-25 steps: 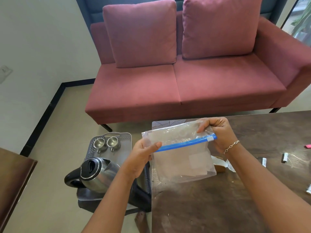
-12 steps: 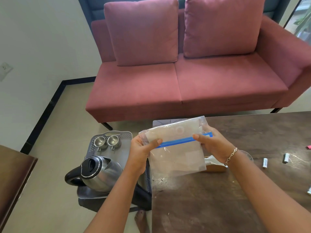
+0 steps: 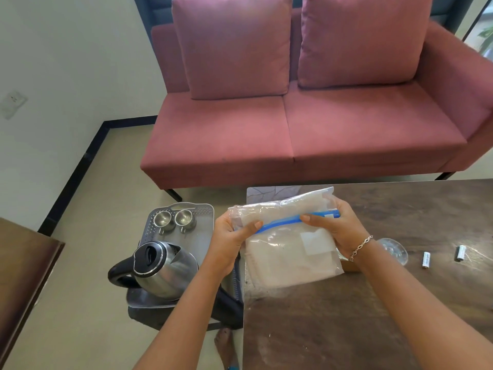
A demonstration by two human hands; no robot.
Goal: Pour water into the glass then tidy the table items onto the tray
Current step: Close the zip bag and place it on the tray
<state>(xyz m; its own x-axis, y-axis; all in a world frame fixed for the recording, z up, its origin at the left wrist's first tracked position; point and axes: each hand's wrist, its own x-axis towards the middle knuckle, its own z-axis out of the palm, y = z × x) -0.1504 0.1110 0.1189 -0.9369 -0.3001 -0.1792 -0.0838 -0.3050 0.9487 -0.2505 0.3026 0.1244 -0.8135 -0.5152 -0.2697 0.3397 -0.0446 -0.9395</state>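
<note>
1. Zip bag [image 3: 290, 252]: clear plastic, blue slider strip across the upper part, white label patch on the right side, pale contents inside (can't tell what). Held up over the near-left corner of the table [image 3: 373, 303], lower edge close to the tabletop; can't tell if touching.
2. L hand [image 3: 229, 241]: grips the bag's left end, thumb on the front by the blue strip, fingers curled behind.
3. R hand [image 3: 336, 228]: grips the right end of the strip, thumb on the front face, fingers wrapped over the top. Chain bracelet [image 3: 360, 248] on the wrist.
4. Glass [image 3: 394, 249]: clear, on the table just beyond the R wrist, partly hidden by the arm.
5. Two small white cylinders w/ print [image 3: 426, 259], [image 3: 460, 252]: on the table to the right of the glass, apart from each other.
6. Tray [image 3: 205, 236]: grey plastic, perforated rim, on a low stand left of the table.
7. Two steel cups [image 3: 162, 219], [image 3: 184, 218]: side by side at the tray's far end, mouths up.
8. Electric kettle [image 3: 160, 271]: steel body, black lid & handle, at the tray's near end, handle pointing left.
9. Sofa [image 3: 293, 129]: pink, two back cushions, beyond the table.
10. Dark wood furniture edge [image 3: 21, 263]: far left.
</note>
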